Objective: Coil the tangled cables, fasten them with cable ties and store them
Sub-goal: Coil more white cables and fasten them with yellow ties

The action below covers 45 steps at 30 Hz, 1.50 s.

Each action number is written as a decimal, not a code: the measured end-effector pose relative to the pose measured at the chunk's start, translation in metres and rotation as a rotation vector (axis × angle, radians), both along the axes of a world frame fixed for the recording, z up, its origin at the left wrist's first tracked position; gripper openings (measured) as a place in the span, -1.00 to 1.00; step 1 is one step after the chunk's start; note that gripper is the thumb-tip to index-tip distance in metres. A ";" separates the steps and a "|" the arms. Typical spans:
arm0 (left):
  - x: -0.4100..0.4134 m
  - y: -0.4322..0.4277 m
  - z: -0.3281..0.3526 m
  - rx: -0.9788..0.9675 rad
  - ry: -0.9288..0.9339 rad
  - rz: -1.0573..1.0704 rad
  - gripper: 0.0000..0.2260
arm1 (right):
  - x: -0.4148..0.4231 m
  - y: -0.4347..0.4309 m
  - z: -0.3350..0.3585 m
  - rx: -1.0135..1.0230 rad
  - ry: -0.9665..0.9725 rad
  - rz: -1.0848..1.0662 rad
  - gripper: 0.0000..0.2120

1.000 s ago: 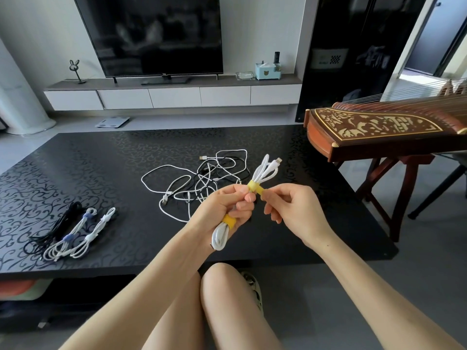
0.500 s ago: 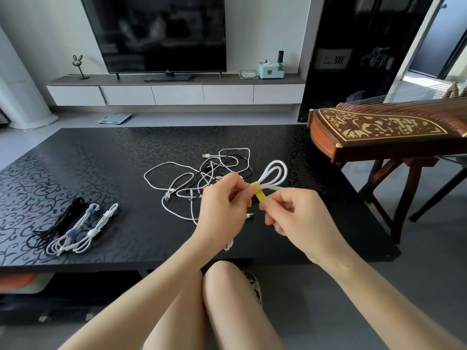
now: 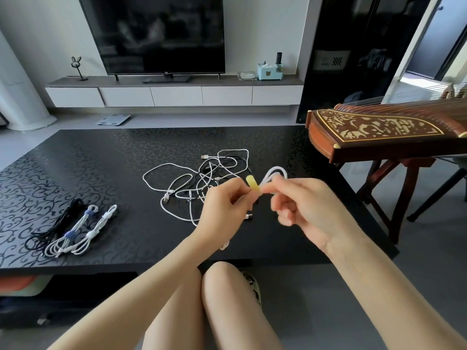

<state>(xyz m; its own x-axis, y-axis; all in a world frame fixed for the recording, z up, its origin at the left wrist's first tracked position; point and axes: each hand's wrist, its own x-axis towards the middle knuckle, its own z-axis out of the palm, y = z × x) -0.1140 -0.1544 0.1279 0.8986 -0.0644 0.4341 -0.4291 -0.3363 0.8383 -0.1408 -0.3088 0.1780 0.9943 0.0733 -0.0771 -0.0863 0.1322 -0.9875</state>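
Left hand: curled, pinching the yellow tie on the coiled white cable.
Right hand: pinches that cable just beside the tie.
Risk: the tie's free end stands up, so a slack pinch may let it unwrap.
Tangled cables: beyond both hands.
Change: the second tie, earlier below the left hand, is now hidden.

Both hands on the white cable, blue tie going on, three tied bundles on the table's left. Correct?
No. The head view shows the tie is yellow, not blue. The rest stands: left hand and right hand on the white cable, three bundles on the table's left.
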 end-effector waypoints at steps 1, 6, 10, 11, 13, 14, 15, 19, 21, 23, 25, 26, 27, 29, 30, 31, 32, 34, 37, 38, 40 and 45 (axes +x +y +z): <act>0.001 0.001 0.000 -0.150 0.152 -0.032 -0.78 | 0.001 -0.009 -0.002 0.012 -0.037 -0.074 -0.69; 0.005 0.007 0.010 -0.860 0.787 -0.464 -0.90 | 0.019 -0.027 -0.030 -0.126 -0.087 -0.188 -0.70; 0.002 0.005 0.012 -1.142 1.013 -0.673 -0.93 | 0.029 -0.005 -0.050 -0.115 -0.137 0.282 -0.68; 0.002 0.006 0.012 -1.208 1.040 -0.700 -0.90 | 0.031 -0.001 -0.051 -0.094 -0.161 0.345 -0.69; 0.002 0.009 0.011 -1.278 1.051 -0.701 -0.92 | 0.032 0.006 -0.051 -0.066 -0.207 0.323 -0.71; 0.003 0.010 0.010 -1.265 1.031 -0.671 -0.94 | 0.032 0.010 -0.050 -0.063 -0.230 0.264 -0.73; 0.004 0.011 0.009 -1.233 1.004 -0.638 -0.94 | 0.031 0.012 -0.050 -0.067 -0.263 0.201 -0.75; 0.005 0.008 0.004 -0.981 0.800 -0.477 -0.91 | 0.024 0.018 -0.052 -0.156 -0.392 0.003 -0.85; 0.006 0.004 0.001 -0.842 0.639 -0.337 -0.80 | 0.020 0.021 -0.049 -0.186 -0.377 -0.019 -0.79; 0.005 -0.002 -0.002 -0.635 0.454 -0.195 -0.72 | 0.018 0.027 -0.047 -0.189 -0.347 -0.029 -0.79; 0.003 -0.007 -0.004 -0.403 0.265 -0.076 -0.73 | 0.019 0.033 -0.046 -0.155 -0.332 -0.108 -0.75; 0.002 -0.009 -0.005 -0.335 0.203 -0.043 -0.75 | 0.021 0.035 -0.046 -0.104 -0.307 -0.148 -0.74; 0.002 -0.009 -0.006 -0.309 0.175 -0.025 -0.77 | 0.024 0.038 -0.046 -0.027 -0.262 -0.173 -0.76; 0.003 -0.005 -0.006 -0.356 0.239 -0.040 -0.82 | 0.029 0.044 -0.050 0.109 -0.162 -0.182 -0.84; 0.003 -0.001 -0.006 -0.391 0.305 -0.057 -0.82 | 0.030 0.047 -0.054 0.120 -0.142 -0.173 -0.86; 0.004 0.006 -0.006 -0.408 0.368 -0.066 -0.82 | 0.031 0.050 -0.058 0.103 -0.147 -0.157 -0.87; 0.005 0.013 -0.006 -0.404 0.431 -0.071 -0.82 | 0.031 0.052 -0.063 0.074 -0.164 -0.138 -0.87; 0.007 0.028 -0.007 -0.403 0.554 -0.112 -0.84 | 0.034 0.057 -0.071 0.024 -0.176 -0.106 -0.85; 0.008 0.049 -0.013 -0.450 0.702 -0.218 -0.85 | 0.042 0.066 -0.079 0.071 -0.082 -0.094 -0.79; 0.007 0.054 -0.015 -0.460 0.723 -0.215 -0.85 | 0.045 0.070 -0.082 0.092 -0.057 -0.092 -0.78; 0.006 0.061 -0.021 -0.507 0.740 -0.190 -0.88 | 0.049 0.083 -0.086 0.127 -0.002 -0.075 -0.75; 0.008 0.088 -0.035 -0.544 0.705 -0.047 -0.91 | 0.057 0.121 -0.102 0.270 0.217 0.100 -0.65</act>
